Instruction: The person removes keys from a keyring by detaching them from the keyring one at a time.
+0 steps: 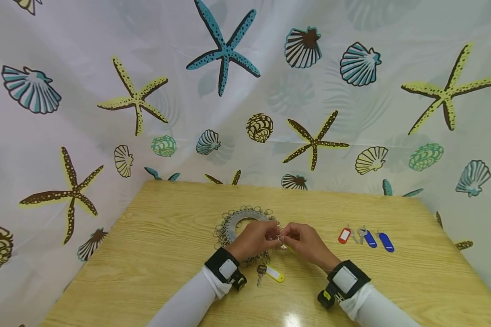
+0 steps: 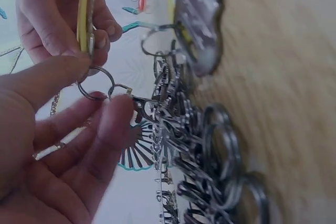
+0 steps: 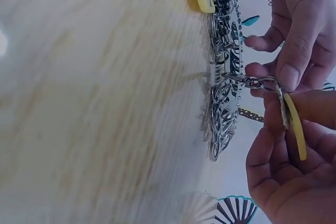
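Note:
On the table lies a flat metal ring (image 1: 231, 227) fringed with many small split rings on short chains. At its right edge both hands meet. My left hand (image 1: 251, 238) pinches one split ring (image 2: 96, 83) between thumb and fingers; a short chain links that ring to the fringe. My right hand (image 1: 307, 243) holds a yellow key tag (image 3: 297, 129) with a key (image 3: 283, 107) flat against it. In the right wrist view the tag and key hang at the split ring, right by the left thumb tip. The fingers partly hide tag and key.
In front of the metal ring lie a dark-headed key (image 1: 261, 272) and another yellow key tag (image 1: 275, 273). To the right are a red tag (image 1: 344, 235), loose keys (image 1: 361, 235) and two blue tags (image 1: 386, 242). A shell-patterned curtain (image 1: 237, 168) borders the table.

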The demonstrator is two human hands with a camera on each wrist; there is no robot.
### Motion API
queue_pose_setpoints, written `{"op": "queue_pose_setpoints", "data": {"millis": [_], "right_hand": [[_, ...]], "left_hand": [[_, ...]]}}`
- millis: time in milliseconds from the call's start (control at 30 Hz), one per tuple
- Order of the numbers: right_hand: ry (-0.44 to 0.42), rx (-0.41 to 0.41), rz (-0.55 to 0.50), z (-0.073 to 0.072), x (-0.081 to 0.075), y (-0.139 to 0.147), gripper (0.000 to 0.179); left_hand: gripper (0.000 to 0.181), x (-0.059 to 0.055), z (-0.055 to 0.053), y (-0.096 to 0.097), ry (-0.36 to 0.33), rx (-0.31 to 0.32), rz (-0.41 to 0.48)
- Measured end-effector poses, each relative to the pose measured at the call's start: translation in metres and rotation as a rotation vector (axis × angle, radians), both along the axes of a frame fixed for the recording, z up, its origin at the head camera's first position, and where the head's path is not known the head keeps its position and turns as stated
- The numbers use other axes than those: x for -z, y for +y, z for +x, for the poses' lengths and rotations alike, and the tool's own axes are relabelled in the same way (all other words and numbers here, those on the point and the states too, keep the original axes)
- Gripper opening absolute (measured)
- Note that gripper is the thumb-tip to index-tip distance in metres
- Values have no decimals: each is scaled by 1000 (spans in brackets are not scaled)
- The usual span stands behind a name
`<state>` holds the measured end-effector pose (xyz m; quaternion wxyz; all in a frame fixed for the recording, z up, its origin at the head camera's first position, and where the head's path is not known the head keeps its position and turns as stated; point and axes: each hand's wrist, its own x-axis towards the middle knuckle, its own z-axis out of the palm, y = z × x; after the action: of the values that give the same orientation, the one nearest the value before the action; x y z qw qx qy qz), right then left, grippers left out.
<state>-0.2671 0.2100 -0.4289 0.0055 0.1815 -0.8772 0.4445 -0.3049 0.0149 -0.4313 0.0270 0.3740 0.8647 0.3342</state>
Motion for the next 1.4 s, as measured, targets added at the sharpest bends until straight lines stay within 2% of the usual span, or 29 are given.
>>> {"op": "queue_pose_setpoints", "data": {"millis": [100, 200, 400, 600, 833, 1100, 1400], "right_hand": [[19, -3, 9, 0, 0, 0, 5], [34, 0, 20, 1, 0, 0, 5], [55, 6, 44, 2, 0, -1, 7], [37, 8, 42, 4, 0, -2, 5], [21, 16, 30, 3, 0, -3, 5], [73, 19, 57, 5, 0, -4, 6], [134, 12, 97, 3, 3, -3, 10]], "left_hand": [[14, -2, 1, 1, -4, -33, -20], [15, -3, 1, 1, -8, -30, -29], [15, -4, 2, 1, 27, -27, -45], [16, -5, 3, 0, 62, -34, -50], [15, -3, 2, 1, 69, -15, -32], [14, -2, 5, -2, 19, -23, -16], [18, -3, 5, -2, 51, -38, -61]]}}
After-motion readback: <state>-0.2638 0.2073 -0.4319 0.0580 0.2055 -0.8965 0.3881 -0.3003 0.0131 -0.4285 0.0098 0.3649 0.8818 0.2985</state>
